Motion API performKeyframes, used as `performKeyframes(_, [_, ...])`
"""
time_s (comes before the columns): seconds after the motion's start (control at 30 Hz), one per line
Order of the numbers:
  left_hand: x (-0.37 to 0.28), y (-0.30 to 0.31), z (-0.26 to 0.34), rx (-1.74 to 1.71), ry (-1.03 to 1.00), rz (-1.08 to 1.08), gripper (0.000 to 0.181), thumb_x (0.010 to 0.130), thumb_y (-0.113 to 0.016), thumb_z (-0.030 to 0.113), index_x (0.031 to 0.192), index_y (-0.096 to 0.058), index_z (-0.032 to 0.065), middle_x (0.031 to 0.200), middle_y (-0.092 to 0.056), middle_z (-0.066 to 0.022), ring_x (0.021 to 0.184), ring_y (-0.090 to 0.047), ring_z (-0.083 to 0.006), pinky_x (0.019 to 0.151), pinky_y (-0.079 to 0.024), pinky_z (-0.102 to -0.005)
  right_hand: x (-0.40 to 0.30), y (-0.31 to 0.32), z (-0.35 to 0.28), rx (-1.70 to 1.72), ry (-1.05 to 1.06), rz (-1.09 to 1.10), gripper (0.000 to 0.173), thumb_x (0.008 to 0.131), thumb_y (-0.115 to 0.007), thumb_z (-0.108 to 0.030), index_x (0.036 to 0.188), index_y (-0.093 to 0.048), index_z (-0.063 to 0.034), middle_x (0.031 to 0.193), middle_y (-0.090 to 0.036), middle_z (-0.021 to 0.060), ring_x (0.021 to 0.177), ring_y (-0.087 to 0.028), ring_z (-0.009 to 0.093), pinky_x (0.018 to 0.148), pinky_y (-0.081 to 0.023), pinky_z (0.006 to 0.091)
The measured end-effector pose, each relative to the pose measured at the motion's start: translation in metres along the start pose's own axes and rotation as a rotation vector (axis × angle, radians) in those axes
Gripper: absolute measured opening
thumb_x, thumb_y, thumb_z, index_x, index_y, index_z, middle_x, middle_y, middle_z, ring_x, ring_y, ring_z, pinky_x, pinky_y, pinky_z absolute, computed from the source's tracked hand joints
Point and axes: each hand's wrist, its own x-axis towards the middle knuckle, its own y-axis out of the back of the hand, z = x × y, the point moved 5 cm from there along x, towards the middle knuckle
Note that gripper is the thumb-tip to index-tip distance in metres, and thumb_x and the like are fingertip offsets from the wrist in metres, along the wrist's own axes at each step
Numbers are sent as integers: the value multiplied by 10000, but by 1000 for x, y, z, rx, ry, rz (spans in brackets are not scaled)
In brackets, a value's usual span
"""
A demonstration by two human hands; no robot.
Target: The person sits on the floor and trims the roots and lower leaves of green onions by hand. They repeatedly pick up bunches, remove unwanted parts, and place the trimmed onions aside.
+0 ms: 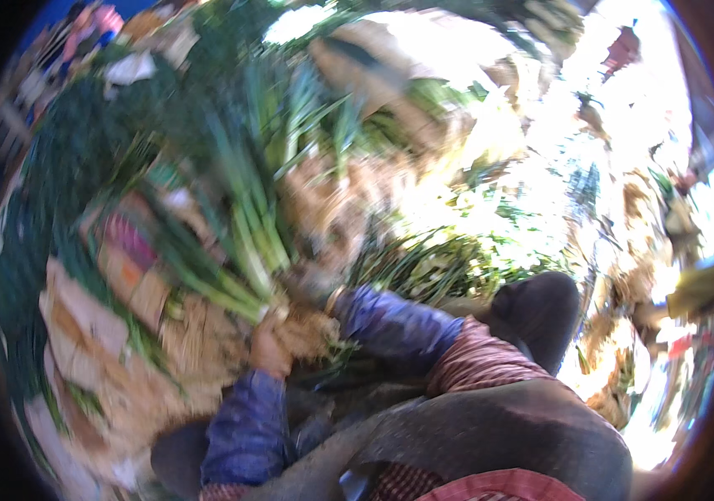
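Note:
A bunch of green onions point(250, 232), white at the lower stems and dark green at the tips, fans out away from me. My left hand point(271, 351) grips it near the root end, where pale tangled roots point(306, 329) stick out. Beside the white stems is my right hand point(313, 285), blurred and partly in shadow. Whether its fingers close on the stems cannot be made out. Both forearms wear blue sleeve covers. Straw-coloured roots of further onions point(319, 194) lie just beyond my right hand.
Piled green onions point(62, 169) spread along the left. Cardboard pieces point(87, 319) lie at the left, by matted roots point(200, 338). Loose green leaves point(432, 263) lie right of my hands, near my dark-clad knee point(538, 313). Strong glare washes out the upper right.

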Motion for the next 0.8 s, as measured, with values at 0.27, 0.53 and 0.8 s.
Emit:
performKeyframes(0.27, [-7,-26,-16,-377,103,-157,376,816,-588,119,1181,-557,31,1146,-605,-119,1015,-599,-317,876,-509,-487,2,31,-15,850,-566,-141,526,921,-517,-434,1219,-583,-6,1102,-646,217,1020,-622,341,889,-467,412])
performKeyframes(0.53, [-11,-29,4,-283,-76,-185,297,802,-636,131,1087,-577,76,997,-591,-112,828,-606,-246,715,-558,-410,-8,3,2,1619,-415,-146,436,910,-557,-388,1205,-610,-71,990,-688,101,882,-639,233,804,-492,408])
performKeyframes(0.8, [-34,-55,18,-357,-125,-225,360,758,-658,121,1104,-567,83,901,-607,-78,708,-596,-221,600,-540,-367,-37,25,20,1204,-219,-494,402,885,-586,-339,1189,-636,-81,1017,-675,92,876,-626,207,781,-512,388])
